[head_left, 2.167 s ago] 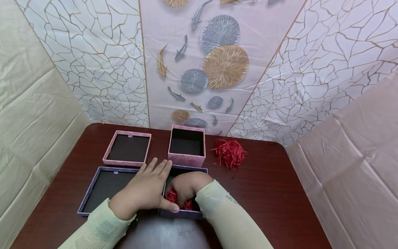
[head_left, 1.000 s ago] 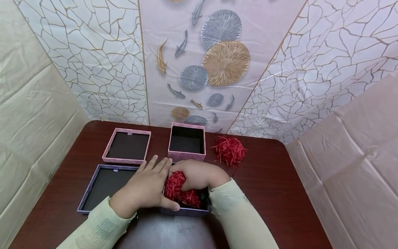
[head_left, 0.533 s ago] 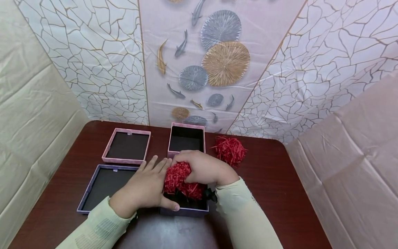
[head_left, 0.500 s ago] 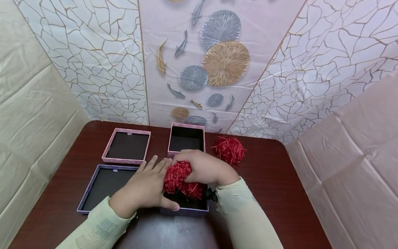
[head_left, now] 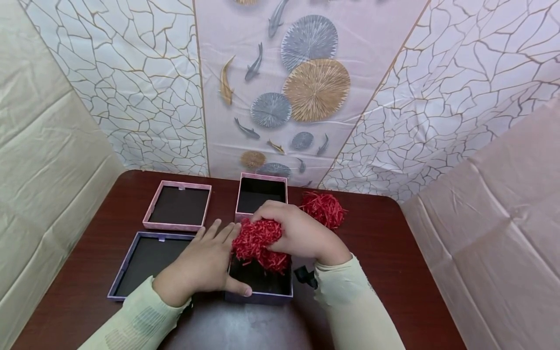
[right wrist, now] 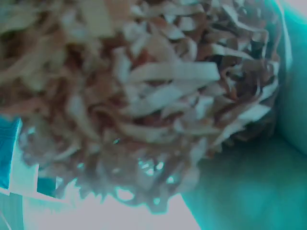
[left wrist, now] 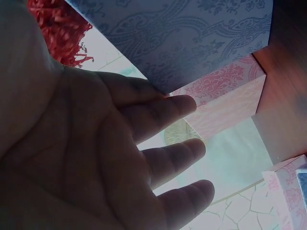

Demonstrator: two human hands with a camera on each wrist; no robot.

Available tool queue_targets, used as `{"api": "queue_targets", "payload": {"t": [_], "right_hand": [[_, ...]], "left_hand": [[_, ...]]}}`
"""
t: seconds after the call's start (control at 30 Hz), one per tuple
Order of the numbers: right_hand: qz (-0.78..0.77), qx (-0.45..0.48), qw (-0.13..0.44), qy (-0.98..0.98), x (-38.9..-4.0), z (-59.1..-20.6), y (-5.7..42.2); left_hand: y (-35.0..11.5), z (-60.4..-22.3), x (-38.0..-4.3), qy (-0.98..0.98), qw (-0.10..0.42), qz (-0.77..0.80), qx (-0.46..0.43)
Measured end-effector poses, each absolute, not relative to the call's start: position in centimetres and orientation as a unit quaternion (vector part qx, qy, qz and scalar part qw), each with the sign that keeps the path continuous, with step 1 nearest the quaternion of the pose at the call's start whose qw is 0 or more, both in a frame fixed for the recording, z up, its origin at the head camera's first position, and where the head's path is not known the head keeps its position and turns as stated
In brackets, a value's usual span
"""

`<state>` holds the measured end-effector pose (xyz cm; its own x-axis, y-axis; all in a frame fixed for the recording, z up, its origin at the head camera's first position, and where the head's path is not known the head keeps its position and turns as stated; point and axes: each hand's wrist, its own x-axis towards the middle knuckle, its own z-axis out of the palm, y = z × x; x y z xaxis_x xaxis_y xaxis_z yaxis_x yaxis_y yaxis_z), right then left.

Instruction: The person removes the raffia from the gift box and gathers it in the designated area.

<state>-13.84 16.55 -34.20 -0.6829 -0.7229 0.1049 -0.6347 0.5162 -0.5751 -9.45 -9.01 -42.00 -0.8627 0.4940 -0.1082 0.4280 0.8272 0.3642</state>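
A clump of red shredded paper (head_left: 258, 240) hangs over the dark-lined purple box (head_left: 262, 298), gripped by my right hand (head_left: 302, 233). In the right wrist view the paper strips (right wrist: 158, 105) fill most of the picture, their colour washed out. My left hand (head_left: 199, 267) rests at the box's left side with fingers spread, the thumb along the front rim. The left wrist view shows its fingers (left wrist: 172, 160) near the patterned box wall (left wrist: 206, 38), holding nothing. The right hand's fingertips are hidden behind the paper.
A pink box (head_left: 262, 192) stands just behind the purple one. Left of them lie a pink lid (head_left: 177, 226) and a purple lid (head_left: 153, 265), insides up. More red shredded paper (head_left: 323, 209) sits at the back right. Fabric walls enclose the table (head_left: 393, 282).
My right hand has lifted the red shredded paper up out of the purple box, moving up and slightly right. The left hand has stayed at the box's side.
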Motion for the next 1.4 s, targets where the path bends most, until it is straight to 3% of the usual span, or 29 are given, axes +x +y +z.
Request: {"api": "queue_targets", "payload": {"t": [0.73, 1.4], "right_hand": [[-0.388, -0.335, -0.055, 0.857, -11.8, -33.9, 23.2], [-0.419, -0.267, -0.145, 0.855, -9.0, -37.1, 29.6]], "left_hand": [[-8.9, -42.0, -9.4, 0.948, 0.112, 0.176, 0.239], [-9.0, -42.1, -9.4, 0.948, 0.111, 0.18, 0.236]]}}
